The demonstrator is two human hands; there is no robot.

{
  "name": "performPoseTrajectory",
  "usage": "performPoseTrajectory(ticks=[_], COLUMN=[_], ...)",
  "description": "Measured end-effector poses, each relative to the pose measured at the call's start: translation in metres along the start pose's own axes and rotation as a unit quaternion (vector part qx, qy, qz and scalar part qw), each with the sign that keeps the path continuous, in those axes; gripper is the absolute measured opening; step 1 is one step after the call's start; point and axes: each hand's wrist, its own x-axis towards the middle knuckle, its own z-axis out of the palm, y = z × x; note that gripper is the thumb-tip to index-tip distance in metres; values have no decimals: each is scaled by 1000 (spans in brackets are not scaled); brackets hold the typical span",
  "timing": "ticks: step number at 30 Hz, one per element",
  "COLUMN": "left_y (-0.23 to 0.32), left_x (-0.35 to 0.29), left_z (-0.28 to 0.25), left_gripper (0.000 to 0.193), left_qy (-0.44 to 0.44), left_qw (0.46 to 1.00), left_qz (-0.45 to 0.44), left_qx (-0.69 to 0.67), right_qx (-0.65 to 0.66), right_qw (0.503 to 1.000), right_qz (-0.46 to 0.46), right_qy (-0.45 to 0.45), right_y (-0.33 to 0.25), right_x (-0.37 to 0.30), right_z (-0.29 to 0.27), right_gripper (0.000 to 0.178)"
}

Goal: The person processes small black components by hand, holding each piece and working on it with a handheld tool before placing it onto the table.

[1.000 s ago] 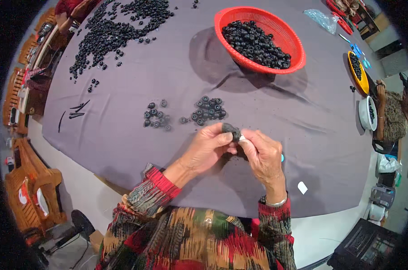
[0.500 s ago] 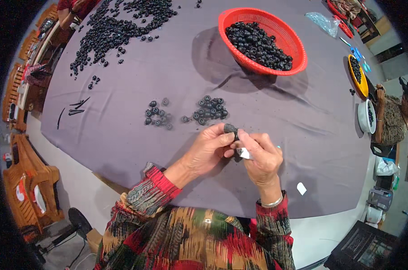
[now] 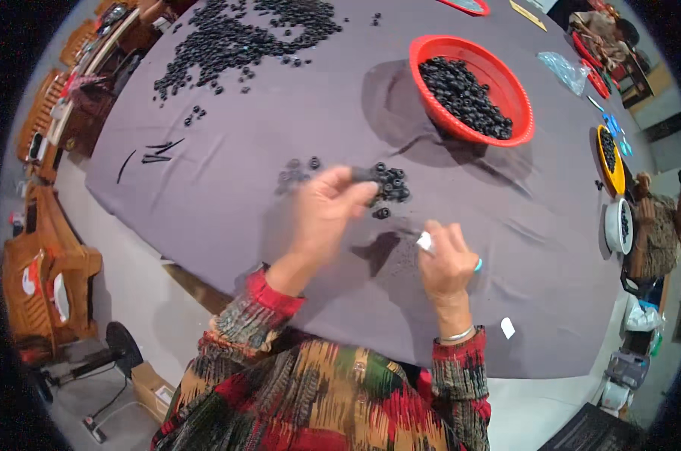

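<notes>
My left hand, blurred by motion, reaches over the two small groups of black beads. Between its thumb and fingers is a black bead, smeared, its outline hard to make out. Just beyond it lies a small cluster of beads; the group to its left is partly blurred. My right hand is closed on a small folded white piece, paper-like. A turquoise ring and a bracelet show on that hand and wrist. Fine dark specks lie on the cloth beside it.
A red basket of black beads stands beyond my right hand. A large spread of beads lies far left, with thin black sticks nearer. A white scrap lies near right; a yellow dish and white bowl line the right edge.
My hands, together before, are now apart. The left has moved up and left with the black bead toward the bead groups; the right keeps the white piece. The whole view has shifted slightly.
</notes>
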Motion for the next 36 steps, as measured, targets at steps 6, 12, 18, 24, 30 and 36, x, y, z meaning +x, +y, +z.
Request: performPoseTrajectory(ticks=[6,12,18,24,30,36], left_y=[30,34,119,133,144,147], left_x=[13,25,-53,-122,-109,-90], left_z=[-66,-80,-24,-15,-35,-27], left_gripper=[5,11,18,26,25,25], left_qy=[40,20,-72,-321,-343,-341], left_qw=[866,818,896,893,902,923], left_qz=[194,240,316,317,263,176], left_qx=[459,523,303,6,-19,-43], right_qx=[-28,-74,-59,-49,-39,-27], right_qw=[998,996,997,997,995,996], right_qz=[44,39,56,53,78,67], right_qy=[-19,-31,-18,-26,-38,-42], right_y=[11,13,19,18,15,18], right_x=[2,-1,0,-1,0,4], right_z=[8,7,5,8,6,3], right_gripper=[14,17,16,17,13,14])
